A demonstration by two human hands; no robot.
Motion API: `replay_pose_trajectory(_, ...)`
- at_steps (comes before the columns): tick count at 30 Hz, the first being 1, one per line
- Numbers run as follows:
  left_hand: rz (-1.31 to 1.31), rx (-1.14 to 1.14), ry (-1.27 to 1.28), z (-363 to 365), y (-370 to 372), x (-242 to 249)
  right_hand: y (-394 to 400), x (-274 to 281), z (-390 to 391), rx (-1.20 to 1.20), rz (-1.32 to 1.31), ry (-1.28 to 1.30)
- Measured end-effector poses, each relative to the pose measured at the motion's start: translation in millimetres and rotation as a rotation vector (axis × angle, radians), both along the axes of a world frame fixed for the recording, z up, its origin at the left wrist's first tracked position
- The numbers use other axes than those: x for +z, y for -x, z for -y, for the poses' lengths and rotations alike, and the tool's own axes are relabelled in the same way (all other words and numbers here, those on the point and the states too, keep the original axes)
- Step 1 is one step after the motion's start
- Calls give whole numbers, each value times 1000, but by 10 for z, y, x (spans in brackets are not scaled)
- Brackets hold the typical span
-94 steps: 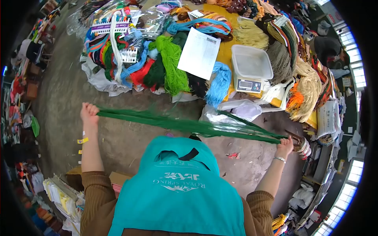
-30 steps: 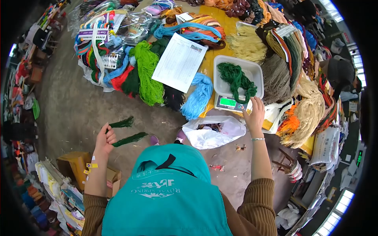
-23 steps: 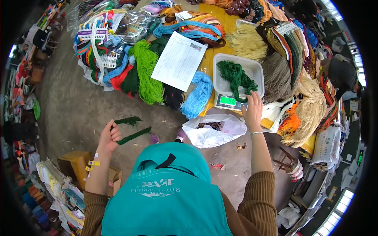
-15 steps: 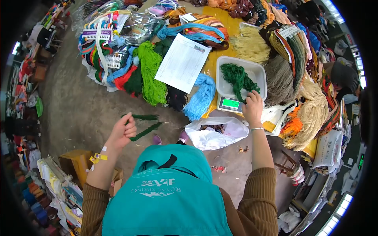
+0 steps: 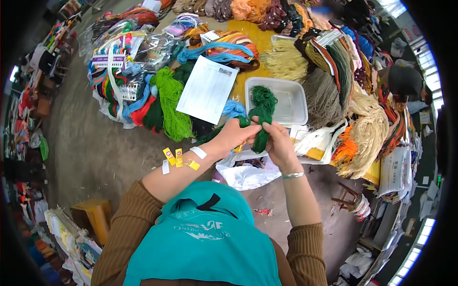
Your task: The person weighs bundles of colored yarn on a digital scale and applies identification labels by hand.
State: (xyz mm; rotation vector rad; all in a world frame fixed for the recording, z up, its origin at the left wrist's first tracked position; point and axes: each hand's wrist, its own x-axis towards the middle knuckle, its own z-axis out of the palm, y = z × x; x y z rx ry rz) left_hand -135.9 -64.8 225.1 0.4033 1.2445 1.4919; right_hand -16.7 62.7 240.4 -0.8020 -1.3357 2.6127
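Dark green yarn (image 5: 264,100) hangs between my hands, over the near-left part of a translucent plastic tub (image 5: 302,107). My left hand (image 5: 234,133) is closed on green strands, one end trailing down to its left. Close beside it, my right hand (image 5: 279,143) pinches the green bundle, whose lower end dangles below the fingers. My hands block the display of the scale under the tub. Yellow and white stickers (image 5: 179,157) are on my left forearm. A printed sheet (image 5: 206,90) lies on yarn left of the tub.
Bright green yarn (image 5: 172,105), light blue yarn (image 5: 234,108) and beige yarn (image 5: 365,128) surround the work spot. Nearer me is a white plastic bag (image 5: 248,174). A small stool (image 5: 352,200) stands on the floor at the right, and a cardboard box (image 5: 93,217) at the left.
My left hand has come from the left with its green strands to meet the right. My right hand has lifted the green yarn from the tub. The view has shifted slightly.
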Motion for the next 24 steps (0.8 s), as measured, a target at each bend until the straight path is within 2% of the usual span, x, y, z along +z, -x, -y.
replay_pose_trajectory(6, 3, 94, 20, -96, -63, 21, -82, -64, 24, -52, 52, -99)
replay_pose_trajectory(8, -186, 156, 81, -106, -53, 5, -95, -131, -1, -106, -43, -8)
replay_pose_trajectory(9, -192, 154, 79, -111, -43, -15, -114, -113, -18, -139, -94, 84)
replay_pose_trajectory(11, -135, 194, -18, -105, -18, -14, -117, -79, 15, -163, -85, 97)
replay_pose_trajectory(12, -269, 201, 36, -91, -30, 20, -108, -71, 42, -181, -68, 111)
replay_pose_trajectory(13, -273, 198, 36, -88, -27, 29, -97, -106, 62, -180, -28, 23)
replay_pose_trajectory(14, -533, 161, 61, -81, -25, 31, -86, -197, 69, -181, -30, 25)
replay_pose_trajectory(15, -794, 119, 86, -75, -26, 19, -67, -301, 76, -221, -26, -133)
replay_pose_trajectory(16, -863, 170, 53, -88, -43, -6, -59, -384, 80, -260, -21, -293)
replay_pose_trajectory(17, -865, 169, 53, -83, -43, -30, -32, -342, 114, -325, -11, -291)
replay_pose_trajectory(18, -810, 185, 89, -79, -30, -50, -16, -311, 110, -325, -14, -290)
replay_pose_trajectory(19, -754, 200, 126, -75, -17, -73, -1, -289, 108, -370, -64, -121)
replay_pose_trajectory(21, -67, 283, 28, -95, 14, -119, -3, -324, 73, -431, -169, 195)
replay_pose_trajectory(22, 92, 273, -18, -85, 41, -141, -12, -339, 63, -431, -169, 196)
replay_pose_trajectory(23, 91, 273, -17, -77, 59, -144, -19, -350, 55, -422, -186, 272)
replay_pose_trajectory(24, 267, 233, -44, -70, 72, -145, -25, -354, 48, -413, -202, 349)
